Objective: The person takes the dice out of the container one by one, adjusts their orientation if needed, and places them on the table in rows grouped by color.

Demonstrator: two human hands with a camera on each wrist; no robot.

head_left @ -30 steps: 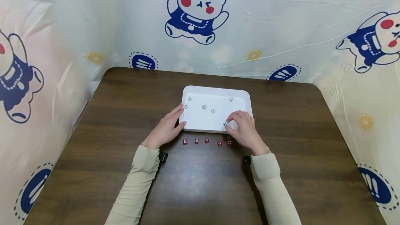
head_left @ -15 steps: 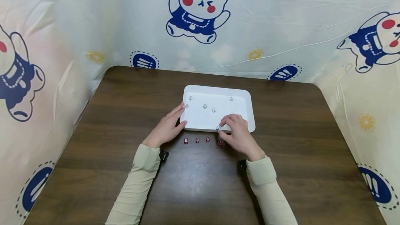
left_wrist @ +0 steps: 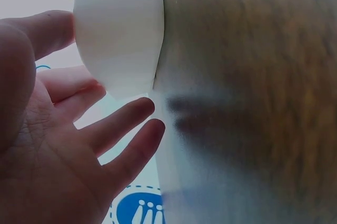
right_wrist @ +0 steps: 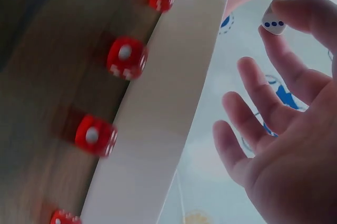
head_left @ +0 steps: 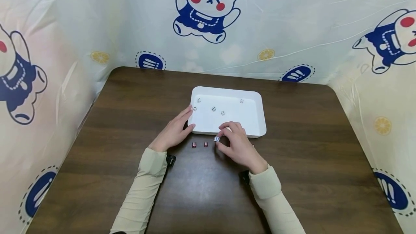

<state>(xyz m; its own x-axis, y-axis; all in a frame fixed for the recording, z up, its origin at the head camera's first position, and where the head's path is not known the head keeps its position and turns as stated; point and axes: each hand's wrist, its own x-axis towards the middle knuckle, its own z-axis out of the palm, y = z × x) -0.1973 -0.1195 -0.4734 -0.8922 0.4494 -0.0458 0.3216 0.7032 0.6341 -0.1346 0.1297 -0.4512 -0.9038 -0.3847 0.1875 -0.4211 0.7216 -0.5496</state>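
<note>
My right hand (head_left: 238, 145) pinches a white die (head_left: 216, 139) between thumb and index finger, just off the tray's front edge. In the right wrist view the die (right_wrist: 274, 23) shows blue dots, and the other fingers are spread apart. A white tray (head_left: 255, 127) lies in front of me with several white dice inside, one of them a die (head_left: 213, 109) near the middle. My left hand (head_left: 172, 133) rests against the tray's left end, fingers extended; the left wrist view shows thumb and fingers touching its side wall (left_wrist: 121, 40).
Red dice stand in a row before the tray, among them a red die (head_left: 194, 144) at the left; my right hand hides part of the row. The brown table (head_left: 136, 96) is bordered by a printed curtain (head_left: 130, 21).
My right hand has carried the white die from over the tray's right front part leftward and toward me, past the tray's front edge. My left hand has stayed at the tray.
</note>
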